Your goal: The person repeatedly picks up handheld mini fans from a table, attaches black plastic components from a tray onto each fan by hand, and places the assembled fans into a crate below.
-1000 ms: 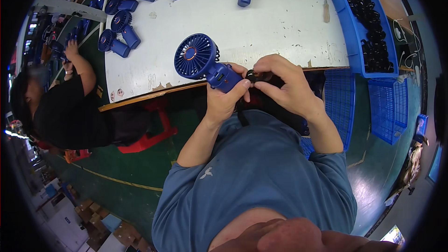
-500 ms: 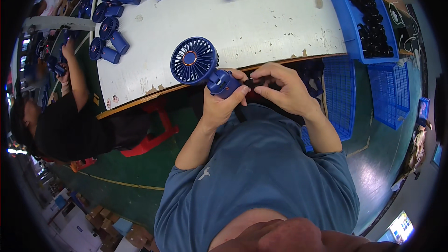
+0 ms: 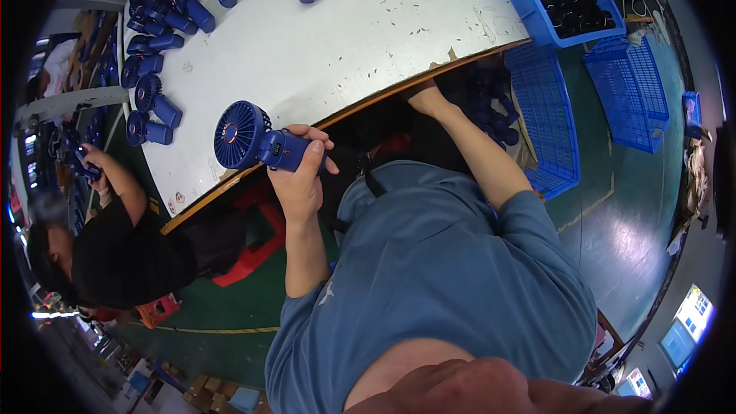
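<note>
Blue handheld fan [image 3: 251, 138]: at the white table's [image 3: 345, 38] front edge, fan head leftward, handle clasped between thumb and fingers of left hand [image 3: 303, 165]. Right hand [image 3: 423, 95]: partly under the table edge (fingers hidden; grip cannot be told). More blue fans [image 3: 202, 15] along table's left side. Blue bin [image 3: 529, 1] with black parts [image 3: 571, 4], table's right end.
</note>
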`<state>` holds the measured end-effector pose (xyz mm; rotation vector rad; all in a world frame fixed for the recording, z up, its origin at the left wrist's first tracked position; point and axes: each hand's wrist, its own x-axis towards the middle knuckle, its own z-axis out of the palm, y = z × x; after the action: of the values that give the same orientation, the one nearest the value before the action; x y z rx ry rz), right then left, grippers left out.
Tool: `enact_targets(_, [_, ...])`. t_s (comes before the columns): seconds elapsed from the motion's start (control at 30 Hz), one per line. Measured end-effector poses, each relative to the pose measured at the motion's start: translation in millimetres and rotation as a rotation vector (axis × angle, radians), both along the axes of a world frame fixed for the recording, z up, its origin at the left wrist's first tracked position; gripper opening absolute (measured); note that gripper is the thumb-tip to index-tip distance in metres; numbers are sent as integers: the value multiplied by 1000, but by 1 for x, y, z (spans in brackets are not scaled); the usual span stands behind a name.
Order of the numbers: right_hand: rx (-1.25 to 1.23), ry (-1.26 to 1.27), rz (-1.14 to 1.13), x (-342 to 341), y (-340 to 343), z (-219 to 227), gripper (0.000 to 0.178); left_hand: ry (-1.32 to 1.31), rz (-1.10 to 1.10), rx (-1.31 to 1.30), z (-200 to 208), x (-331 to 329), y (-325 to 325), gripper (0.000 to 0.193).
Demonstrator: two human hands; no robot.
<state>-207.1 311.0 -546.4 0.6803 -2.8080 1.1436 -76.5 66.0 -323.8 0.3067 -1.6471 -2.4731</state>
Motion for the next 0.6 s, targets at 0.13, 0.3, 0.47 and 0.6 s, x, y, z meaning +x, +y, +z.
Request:
enact_targets(0.13, [307, -111, 133, -11, -1, 5, 42, -1, 12, 16, 0, 5, 0, 28])
enact_targets(0.3, [18, -738, 247, 26, 27, 120, 32, -69, 64, -12, -5, 7, -8, 30])
enact_targets(0.47, [-18, -284, 147, 2, 82, 293, 24, -67, 59, 1, -6, 7, -13, 31])
enact_targets(0.6, [151, 154, -442, -94, 166, 311, 25, -50, -23, 24, -3, -5, -1, 30])
